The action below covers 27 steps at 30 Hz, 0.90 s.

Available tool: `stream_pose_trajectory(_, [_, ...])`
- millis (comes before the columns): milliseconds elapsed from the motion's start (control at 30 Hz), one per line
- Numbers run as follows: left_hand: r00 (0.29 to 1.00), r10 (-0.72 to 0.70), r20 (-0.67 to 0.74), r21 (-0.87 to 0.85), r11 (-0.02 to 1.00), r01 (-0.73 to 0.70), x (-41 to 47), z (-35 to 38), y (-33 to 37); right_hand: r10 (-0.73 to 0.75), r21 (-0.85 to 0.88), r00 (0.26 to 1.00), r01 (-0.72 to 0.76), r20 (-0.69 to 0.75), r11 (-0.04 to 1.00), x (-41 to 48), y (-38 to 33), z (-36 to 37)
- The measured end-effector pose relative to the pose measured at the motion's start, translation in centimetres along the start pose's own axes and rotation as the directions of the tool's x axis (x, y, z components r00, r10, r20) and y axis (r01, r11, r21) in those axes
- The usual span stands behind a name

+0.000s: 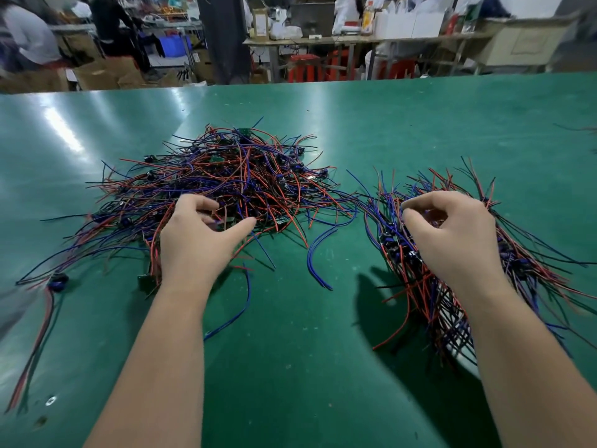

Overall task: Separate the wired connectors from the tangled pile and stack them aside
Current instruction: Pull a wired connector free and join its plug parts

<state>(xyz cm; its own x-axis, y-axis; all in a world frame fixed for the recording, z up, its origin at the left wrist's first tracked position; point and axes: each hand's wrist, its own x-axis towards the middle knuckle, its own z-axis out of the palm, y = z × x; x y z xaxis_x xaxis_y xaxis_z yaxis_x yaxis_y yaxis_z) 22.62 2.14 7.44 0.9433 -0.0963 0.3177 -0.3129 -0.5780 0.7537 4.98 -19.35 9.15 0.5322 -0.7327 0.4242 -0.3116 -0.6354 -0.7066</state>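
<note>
Picking step: left hand [197, 240] in tangled pile [226, 179] mid-bench [307, 367], grip wide, thumb splayed; right hand [452, 240] over sorted stack [523, 263] near right edge, grip narrow, hold unclear. Next: pinch one connector, ease free

Tangled pile [226, 179] left on table [420, 118]; sorted stack [452, 253] right, apart.

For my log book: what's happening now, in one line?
left hand: fingers in tangled pile | right hand: over side stack | grips: unclear
</note>
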Motion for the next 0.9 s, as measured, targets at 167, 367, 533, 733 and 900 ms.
stream_pose_trajectory(167, [0.921,0.341,-0.189,-0.282,0.88,-0.383,-1.7,0.5,2.2,0.045,0.22,0.984,-0.084,0.175,0.972,-0.4,-0.9,0.3])
stream_pose_trajectory(367, [0.902,0.403,-0.151,-0.631,0.664,-0.402,-3.5,1.2,4.0,-0.162,0.486,0.63,-0.384,0.759,0.785,-2.3,-2.7,0.7])
stream_pose_trajectory(533, [0.825,0.565,-0.034,-0.628,0.63,-0.457,-5.5,2.0,5.2,-0.259,0.681,0.674,-0.493,0.692,0.541,-3.1,-3.8,1.8])
stream_pose_trajectory(733, [0.699,0.715,-0.005,-0.582,0.567,-0.584,-6.3,2.2,5.8,-0.149,0.768,0.767,-0.566,0.624,0.301,-2.1,-3.6,1.3])
stream_pose_trajectory(900, [0.671,0.741,-0.003,-0.484,0.586,-0.65,-6.4,2.2,5.9,-0.074,0.738,0.761,-0.594,0.645,0.32,-1.9,-3.4,1.1])
